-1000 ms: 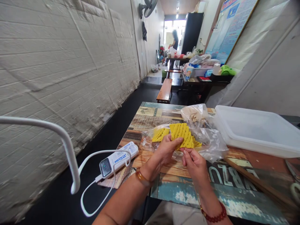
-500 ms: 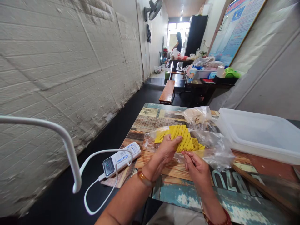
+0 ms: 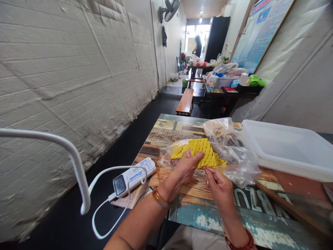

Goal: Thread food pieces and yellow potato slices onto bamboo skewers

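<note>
My left hand (image 3: 187, 164) is closed around a yellow slab (image 3: 203, 149) with slanting slits cut across it, its thumb flat on the near face. The slab resembles scored tofu. More yellow slit pieces (image 3: 179, 151) lie beside and under it on a clear plastic bag (image 3: 238, 161). Right against the slab's lower edge, my right hand (image 3: 220, 184) has its thumb and fingertips pinched together. What they pinch is too small to make out; a thin pale line shows near the wrist. Thin brown sticks (image 3: 229, 139) lie in another clear bag (image 3: 218, 125) behind.
A white plastic tub (image 3: 286, 149) stands at the right of the patterned table (image 3: 161, 139). A white power bank (image 3: 134, 177) with a cable lies at the left edge. A wooden strip (image 3: 283, 205) lies front right. Farther off are a bench (image 3: 186, 100), cluttered tables and a person (image 3: 198, 47).
The yellow slab has tilted and flattened slightly in my left hand. My right hand stays pinched at its lower edge. In the distance, the person leans over more.
</note>
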`<state>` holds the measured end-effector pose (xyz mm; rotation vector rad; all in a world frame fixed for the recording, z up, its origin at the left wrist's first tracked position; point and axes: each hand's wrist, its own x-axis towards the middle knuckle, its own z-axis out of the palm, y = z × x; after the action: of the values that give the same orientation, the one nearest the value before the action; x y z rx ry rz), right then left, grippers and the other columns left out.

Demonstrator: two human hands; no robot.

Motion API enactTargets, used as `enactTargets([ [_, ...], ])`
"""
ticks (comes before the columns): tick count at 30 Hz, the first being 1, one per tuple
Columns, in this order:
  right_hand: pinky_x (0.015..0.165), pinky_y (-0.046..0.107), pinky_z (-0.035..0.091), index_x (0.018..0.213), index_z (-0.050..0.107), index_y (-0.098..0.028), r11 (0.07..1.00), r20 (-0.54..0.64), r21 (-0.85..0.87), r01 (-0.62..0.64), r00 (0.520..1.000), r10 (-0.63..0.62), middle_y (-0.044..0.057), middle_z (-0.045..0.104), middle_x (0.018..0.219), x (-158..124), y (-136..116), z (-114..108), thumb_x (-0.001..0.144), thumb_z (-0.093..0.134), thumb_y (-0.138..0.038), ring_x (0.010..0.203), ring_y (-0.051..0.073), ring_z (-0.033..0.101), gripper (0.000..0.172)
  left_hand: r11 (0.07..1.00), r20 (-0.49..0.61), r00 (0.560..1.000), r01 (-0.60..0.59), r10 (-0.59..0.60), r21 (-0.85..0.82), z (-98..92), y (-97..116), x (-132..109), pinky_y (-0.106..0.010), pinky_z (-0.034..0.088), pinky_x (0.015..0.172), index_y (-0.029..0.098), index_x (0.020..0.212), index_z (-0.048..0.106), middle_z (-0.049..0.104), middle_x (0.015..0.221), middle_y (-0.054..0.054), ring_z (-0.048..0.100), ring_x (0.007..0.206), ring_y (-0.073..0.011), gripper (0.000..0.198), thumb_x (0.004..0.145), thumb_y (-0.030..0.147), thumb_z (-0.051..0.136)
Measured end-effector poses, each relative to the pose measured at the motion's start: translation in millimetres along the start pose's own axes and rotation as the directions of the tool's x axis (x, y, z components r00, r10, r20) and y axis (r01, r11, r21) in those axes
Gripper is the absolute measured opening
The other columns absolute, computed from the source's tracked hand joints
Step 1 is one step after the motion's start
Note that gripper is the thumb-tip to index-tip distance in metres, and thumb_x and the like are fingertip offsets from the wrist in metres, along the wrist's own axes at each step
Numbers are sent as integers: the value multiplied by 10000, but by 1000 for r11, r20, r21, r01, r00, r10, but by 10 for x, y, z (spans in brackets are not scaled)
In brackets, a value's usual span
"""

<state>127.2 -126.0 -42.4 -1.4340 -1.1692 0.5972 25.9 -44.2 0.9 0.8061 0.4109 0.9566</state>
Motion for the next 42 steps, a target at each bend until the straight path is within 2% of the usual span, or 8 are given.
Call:
enactTargets([
  [11,497,230,409,882,690,-154,999,9,15,-48,999,48,-2,596,579,13,87,23,859,520,-495,496,121,514,382,1000,18,1000,-12,12,-5,-6,-33,10,-325,486,790,110,1022,675,687,953,-111,642,882,-225,422,695,368,742],
  [19,540,236,413,847,649,-167,998,16,-11,-56,998,56,2,597,624,10,45,28,875,496,-479,550,132,533,348,1000,-4,1000,3,-3,1,10,-34,-3,-317,488,773,102,1003,679,692,927,-112,646,862,-221,441,675,387,754],
  [26,534,236,394,766,608,-177,998,16,-8,-56,998,56,-28,532,554,21,44,37,873,507,-483,511,120,504,339,1000,17,1000,17,-17,-7,27,-26,-22,-307,491,753,101,990,680,694,916,-114,650,853,-222,435,675,392,751],
  [33,502,236,397,843,658,-165,994,30,44,-97,995,96,-3,606,604,21,99,42,850,536,-496,506,122,512,353,1000,-82,997,6,-8,-28,10,-9,10,-294,488,760,104,948,678,697,916,-110,654,826,-206,360,672,320,758],
  [37,522,240,423,919,691,-160,997,34,32,-65,997,64,13,643,657,4,98,30,861,531,-463,519,122,527,348,1000,-109,994,-2,0,-18,3,-1,28,-312,498,746,97,930,683,702,863,-108,659,818,-225,395,650,362,769],
  [42,560,264,462,980,710,-149,999,15,30,-19,1000,19,34,664,671,-7,110,24,858,542,-420,525,134,547,342,999,-125,992,-9,3,-48,3,22,27,-318,495,789,111,986,677,709,901,-103,658,887,-237,411,650,328,772],
])
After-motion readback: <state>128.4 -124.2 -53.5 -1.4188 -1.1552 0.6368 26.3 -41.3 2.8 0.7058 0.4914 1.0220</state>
